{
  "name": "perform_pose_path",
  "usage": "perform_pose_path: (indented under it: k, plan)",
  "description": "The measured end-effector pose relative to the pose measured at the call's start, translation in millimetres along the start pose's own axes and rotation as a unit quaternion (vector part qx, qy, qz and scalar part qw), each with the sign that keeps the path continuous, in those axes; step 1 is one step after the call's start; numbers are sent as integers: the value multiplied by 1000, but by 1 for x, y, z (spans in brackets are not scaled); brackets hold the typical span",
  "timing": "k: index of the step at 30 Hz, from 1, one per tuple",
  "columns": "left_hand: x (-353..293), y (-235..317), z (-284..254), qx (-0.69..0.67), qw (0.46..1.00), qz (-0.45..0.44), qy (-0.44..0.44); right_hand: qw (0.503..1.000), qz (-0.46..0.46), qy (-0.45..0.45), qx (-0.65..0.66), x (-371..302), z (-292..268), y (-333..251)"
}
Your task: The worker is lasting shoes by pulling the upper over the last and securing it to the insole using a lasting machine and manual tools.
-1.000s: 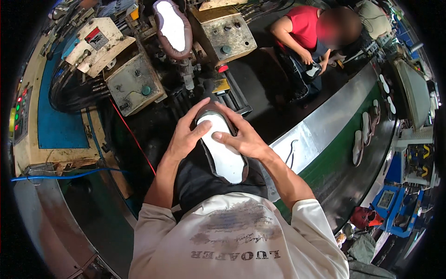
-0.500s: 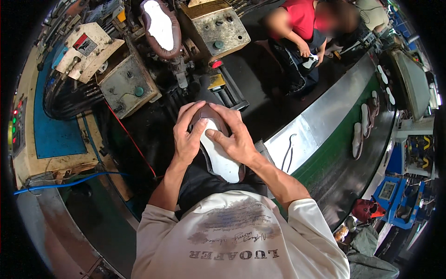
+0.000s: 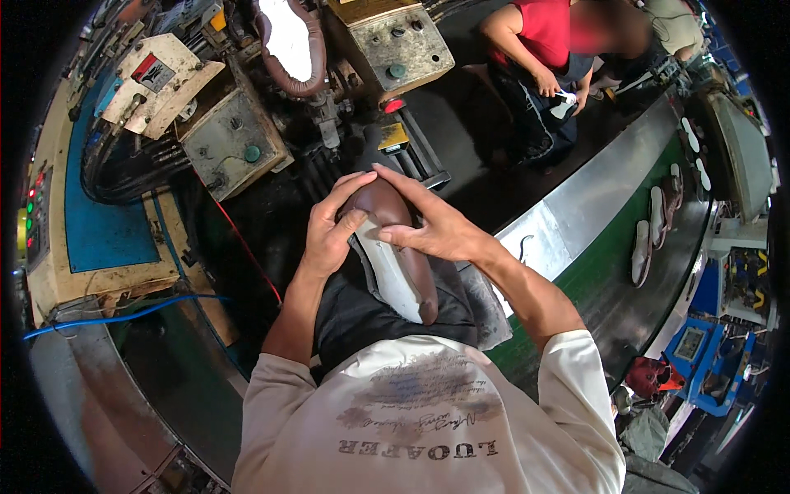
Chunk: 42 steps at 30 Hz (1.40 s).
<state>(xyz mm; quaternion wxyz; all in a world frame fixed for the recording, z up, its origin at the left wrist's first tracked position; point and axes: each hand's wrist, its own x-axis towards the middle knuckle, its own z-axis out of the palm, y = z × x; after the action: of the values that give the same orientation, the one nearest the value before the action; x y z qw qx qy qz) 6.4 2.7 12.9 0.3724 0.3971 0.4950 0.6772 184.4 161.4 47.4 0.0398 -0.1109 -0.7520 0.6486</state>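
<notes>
Left hand (image 3: 332, 235) and right hand (image 3: 440, 228) (equally near) clasp, half-curled, the brown shoe (image 3: 395, 270) by its far end, long axis running toward the lap (image 3: 341, 323).

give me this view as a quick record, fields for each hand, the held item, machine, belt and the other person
left hand: holds the far end of the shoe from its left
right hand: holds the same end from its right
held item: brown shoe with a white bottom, above the lap; brown side showing along its right
machine: another brown shoe, white bottom up, mounted between two control boxes
belt: green belt at right, with a row of shoes farther along
other person: red top, holding a white-and-dark item
</notes>
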Motion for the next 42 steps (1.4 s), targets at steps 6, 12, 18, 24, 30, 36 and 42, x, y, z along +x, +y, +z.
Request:
perform_pose_path:
  k: [6,12,18,24,30,36,42]
  plan:
    - [11,-19,18,45,990,-104,85,993,42,94,56,16,13,20]
    - [-6,-35,26,-327,929,-164,58,971,98,111,186,7,0,43]
    - [-16,-63,51,-191,962,-146,130,962,103,125,221,5,0,59]
    - [-11,-77,50,-43,983,-141,114,959,134,146,202,8,-2,73]
    - [-4,-74,48,82,978,-154,111,965,155,127,170,10,-3,73]
    - [-44,-52,47,71,974,-217,6,969,143,170,113,-44,24,66]
    - [-79,-35,49,-7,963,-268,-1,937,260,159,173,-100,43,33]
